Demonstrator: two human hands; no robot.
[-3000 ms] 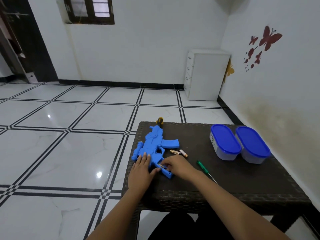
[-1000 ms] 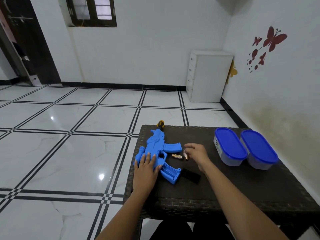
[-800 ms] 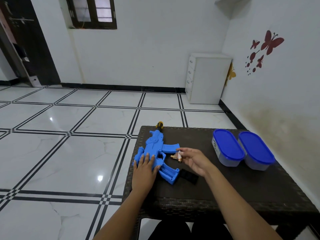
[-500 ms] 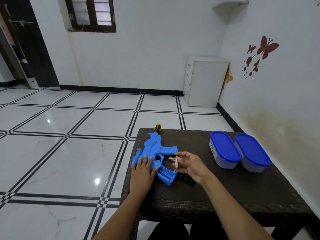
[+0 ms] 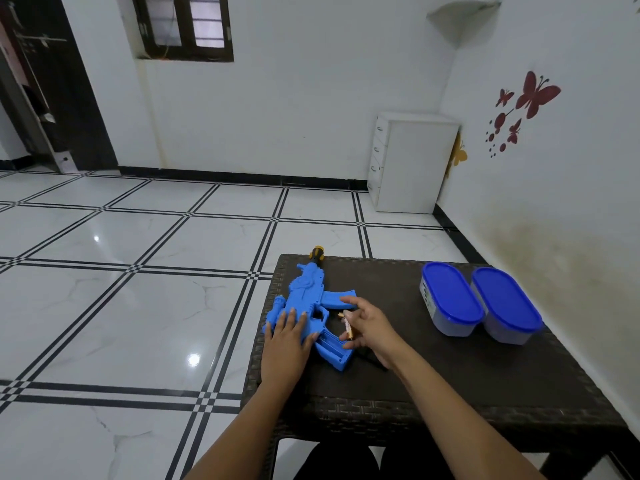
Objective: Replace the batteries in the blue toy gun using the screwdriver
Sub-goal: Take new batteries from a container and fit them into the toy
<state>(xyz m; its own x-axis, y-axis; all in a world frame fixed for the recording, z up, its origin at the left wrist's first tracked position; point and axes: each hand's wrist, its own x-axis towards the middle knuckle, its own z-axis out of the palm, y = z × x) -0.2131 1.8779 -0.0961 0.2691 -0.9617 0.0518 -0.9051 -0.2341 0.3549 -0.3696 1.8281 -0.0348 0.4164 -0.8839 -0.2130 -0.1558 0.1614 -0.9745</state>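
The blue toy gun (image 5: 306, 299) lies on the left part of the dark wicker table (image 5: 433, 375), its yellow-and-black muzzle at the far edge. Its grip end near me shows an open battery compartment (image 5: 334, 348). My left hand (image 5: 285, 344) presses flat on the gun's body. My right hand (image 5: 369, 329) pinches a gold battery (image 5: 348, 329) just above the open compartment. Another battery (image 5: 341, 315) lies beside the gun. A black piece (image 5: 372, 358), perhaps the compartment cover, is partly hidden under my right wrist. The screwdriver is out of sight.
Two clear containers with blue lids (image 5: 450, 297) (image 5: 505, 304) stand side by side at the table's right. A white cabinet (image 5: 412, 162) stands in the far corner against the wall. Glossy tiled floor lies to the left of the table.
My right hand picked a battery up from beside the gun and carried it back toward the open compartment. My left hand stayed pressed on the gun.
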